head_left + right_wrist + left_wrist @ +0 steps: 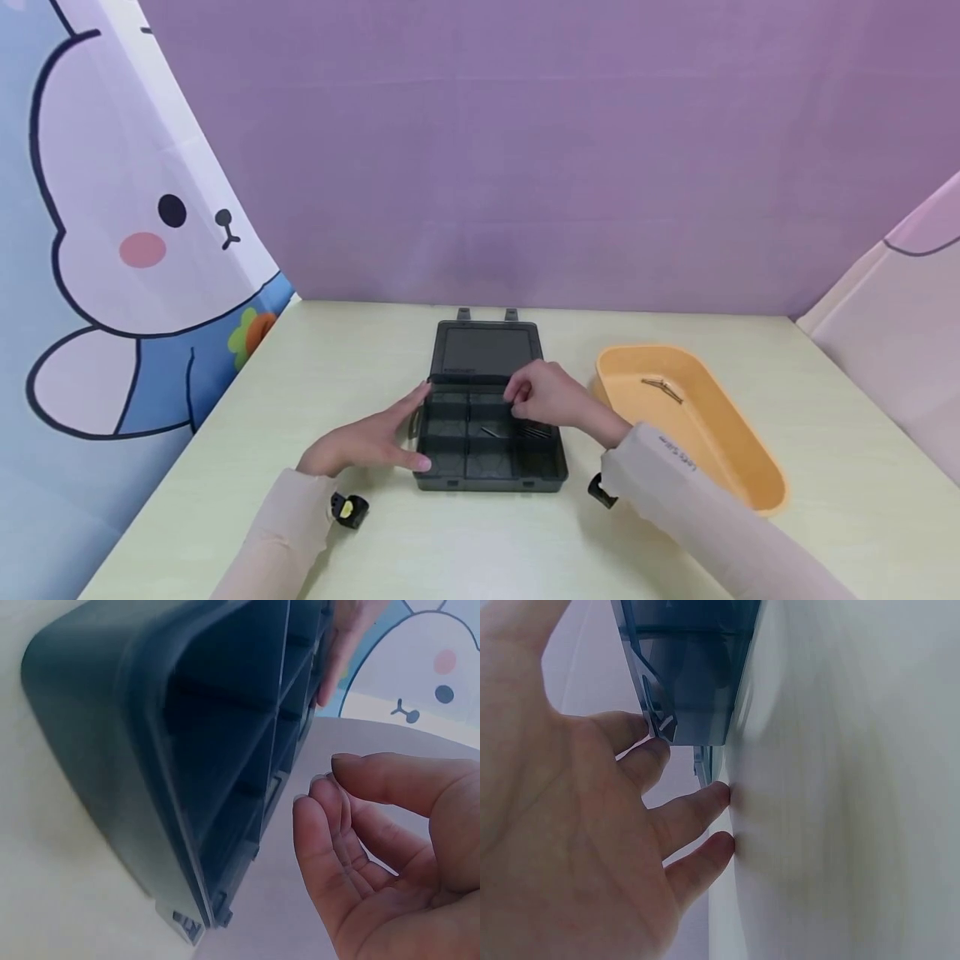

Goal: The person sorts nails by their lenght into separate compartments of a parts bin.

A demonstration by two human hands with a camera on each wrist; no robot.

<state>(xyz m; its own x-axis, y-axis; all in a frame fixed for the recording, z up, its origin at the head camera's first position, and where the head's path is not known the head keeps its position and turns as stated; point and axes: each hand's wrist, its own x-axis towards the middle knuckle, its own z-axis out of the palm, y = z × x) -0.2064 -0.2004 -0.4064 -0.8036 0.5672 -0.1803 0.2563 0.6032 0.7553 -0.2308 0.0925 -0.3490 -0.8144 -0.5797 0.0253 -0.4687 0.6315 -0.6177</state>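
Note:
A dark translucent compartment box (491,483) lies with its lid (487,348) folded back. My left hand (367,442) spreads along its left side, thumb at the front corner and fingers near the back corner. In the left wrist view, two fingertips (656,750) meet the box wall and two reach the table. My right hand (551,393) hovers over the right compartments, thumb and forefinger tips together; I cannot tell if something small is between them. One thin metal pin (491,432) lies in a middle compartment, and several more pins (534,431) in the one to its right.
An orange tray (750,467) stands right of the box, with several thin brass-coloured pins (663,388) inside; my right forearm passes over its near side. Behind the pale table (360,350) hangs a purple cloth (480,167). A cartoon-printed cloth (127,192) hangs at left.

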